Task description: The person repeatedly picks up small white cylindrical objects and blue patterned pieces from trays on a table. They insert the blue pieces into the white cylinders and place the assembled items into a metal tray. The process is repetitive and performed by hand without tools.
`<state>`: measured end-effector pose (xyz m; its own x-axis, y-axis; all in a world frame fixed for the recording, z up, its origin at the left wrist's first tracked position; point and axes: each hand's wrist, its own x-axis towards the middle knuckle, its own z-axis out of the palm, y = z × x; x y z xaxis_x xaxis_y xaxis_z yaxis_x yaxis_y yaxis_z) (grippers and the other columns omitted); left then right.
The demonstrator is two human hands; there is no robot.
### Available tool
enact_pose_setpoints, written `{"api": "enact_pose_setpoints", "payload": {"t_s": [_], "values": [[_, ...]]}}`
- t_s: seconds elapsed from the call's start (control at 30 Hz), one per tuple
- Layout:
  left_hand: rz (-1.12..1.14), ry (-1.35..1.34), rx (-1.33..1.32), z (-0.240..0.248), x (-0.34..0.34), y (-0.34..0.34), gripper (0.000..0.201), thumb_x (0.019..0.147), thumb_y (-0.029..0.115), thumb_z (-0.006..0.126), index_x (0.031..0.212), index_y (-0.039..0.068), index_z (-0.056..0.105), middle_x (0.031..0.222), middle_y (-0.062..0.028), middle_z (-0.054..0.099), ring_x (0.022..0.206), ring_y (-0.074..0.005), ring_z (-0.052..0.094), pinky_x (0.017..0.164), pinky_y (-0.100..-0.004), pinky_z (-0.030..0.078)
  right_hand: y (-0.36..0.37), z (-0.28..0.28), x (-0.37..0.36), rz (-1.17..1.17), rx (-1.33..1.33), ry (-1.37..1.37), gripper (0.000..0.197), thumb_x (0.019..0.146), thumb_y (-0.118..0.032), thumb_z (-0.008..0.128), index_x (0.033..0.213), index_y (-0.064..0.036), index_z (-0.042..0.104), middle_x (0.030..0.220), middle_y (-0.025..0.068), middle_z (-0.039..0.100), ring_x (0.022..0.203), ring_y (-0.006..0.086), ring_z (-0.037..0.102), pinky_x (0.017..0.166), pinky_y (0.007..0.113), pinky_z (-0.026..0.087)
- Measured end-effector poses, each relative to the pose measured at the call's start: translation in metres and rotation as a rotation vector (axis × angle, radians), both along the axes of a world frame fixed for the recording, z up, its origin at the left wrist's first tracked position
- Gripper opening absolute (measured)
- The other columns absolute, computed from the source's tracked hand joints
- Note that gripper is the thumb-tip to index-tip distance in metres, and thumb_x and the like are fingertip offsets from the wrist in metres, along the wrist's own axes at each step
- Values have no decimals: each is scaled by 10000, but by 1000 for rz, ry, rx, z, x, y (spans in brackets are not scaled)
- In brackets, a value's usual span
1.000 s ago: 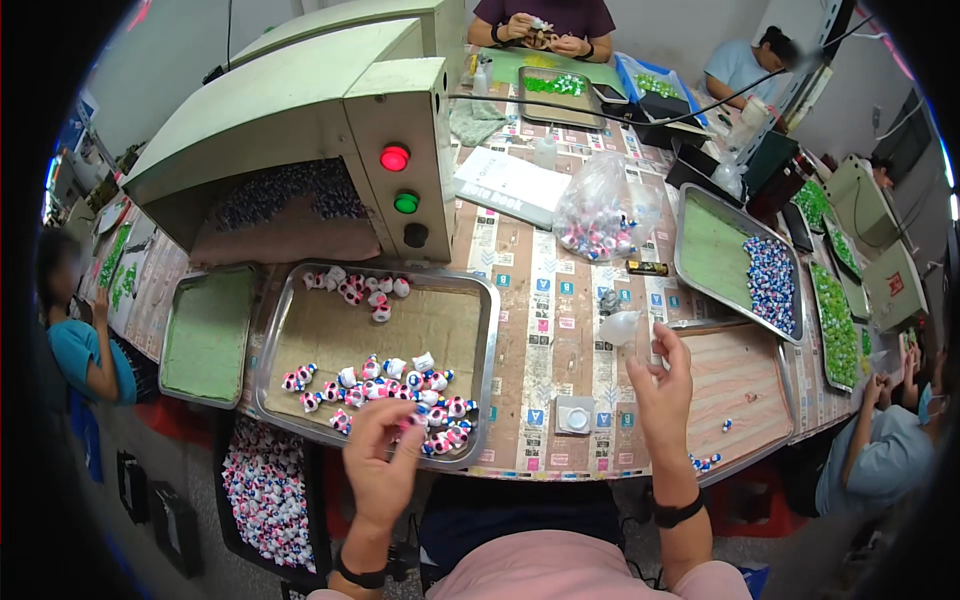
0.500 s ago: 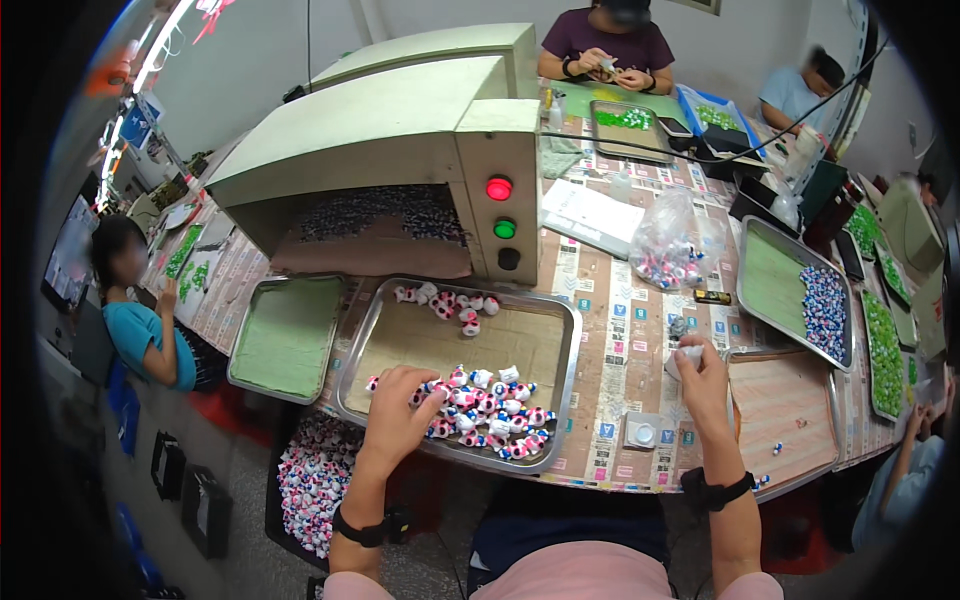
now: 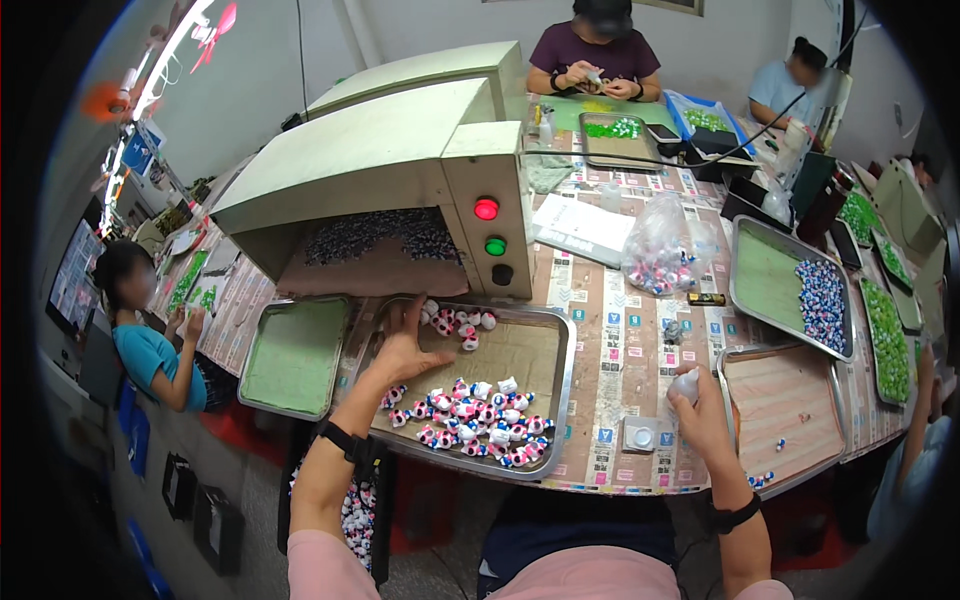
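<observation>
My left hand [image 3: 403, 350] is over the back left part of a metal tray [image 3: 568, 385], fingers spread and holding nothing, beside a small group of white-and-pink toy pieces [image 3: 468, 322]. Nearer me in the same tray lies a heap of small white, pink and blue toy figures [image 3: 480, 420]. To the right of the tray, my right hand [image 3: 702, 418] is closed round a small white bottle-like object [image 3: 686, 384], mostly covered by the fingers. Just left of that hand, a small square block with a round white top [image 3: 641, 435] sits on the table.
A machine with an open mouth [image 3: 380, 235] stands behind the tray. A green-lined tray [image 3: 290, 355] is at left. On the right are a bag of toy pieces [image 3: 665, 250], a brown-lined tray [image 3: 780, 400] and a tray of blue-and-white pieces [image 3: 770, 270]. Other people work around the table.
My left hand has moved from the near heap to the back left of the tray, its fingers spreading. My right hand has come slightly nearer me with the white bottle-like object.
</observation>
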<state>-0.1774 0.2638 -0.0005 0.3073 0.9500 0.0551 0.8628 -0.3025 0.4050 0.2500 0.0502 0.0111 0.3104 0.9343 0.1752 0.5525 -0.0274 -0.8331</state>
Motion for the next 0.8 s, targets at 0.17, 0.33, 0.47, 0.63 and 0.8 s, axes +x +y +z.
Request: {"api": "enact_pose_setpoints", "payload": {"t_s": [0.17,0.33,0.47,0.63,0.8], "values": [[-92,9,109,7,10,1,1106,573,484,858,1467,164,292,1365,-221,315,1285,-427,346,1062,-500,343,-38,25,-10,59,33,-74,364,833,-22,596,1192,-23,534,1065,121,511,943,209,526,831,304,436],[-194,5,242,6,16,4,826,646,422,821,1336,124,480,1248,-188,435,1170,-383,450,987,-470,397,-69,33,-18,118,-49,-56,458,846,-65,636,1285,-41,508,1060,160,494,976,310,527,864,354,426],[-225,72,294,-1,19,4,640,696,388,788,1223,99,567,1182,-176,493,1090,-362,503,935,-456,418,-82,37,-19,168,-74,-129,503,842,-70,656,1319,-41,497,1062,168,494,973,325,538,845,366,448],[-326,-4,393,-2,26,-1,527,744,278,766,1154,57,519,1186,-171,468,1081,-376,495,890,-461,427,-90,31,-15,111,-22,-222,478,783,-126,746,1209,-32,551,1001,181,564,914,354,590,781,397,485],[-309,31,351,1,28,0,488,742,232,757,1127,46,522,1144,-172,478,1030,-359,525,854,-427,452,-93,26,-16,55,-44,-222,411,719,-127,798,1060,-32,589,963,155,611,868,336,610,751,391,490]]}}
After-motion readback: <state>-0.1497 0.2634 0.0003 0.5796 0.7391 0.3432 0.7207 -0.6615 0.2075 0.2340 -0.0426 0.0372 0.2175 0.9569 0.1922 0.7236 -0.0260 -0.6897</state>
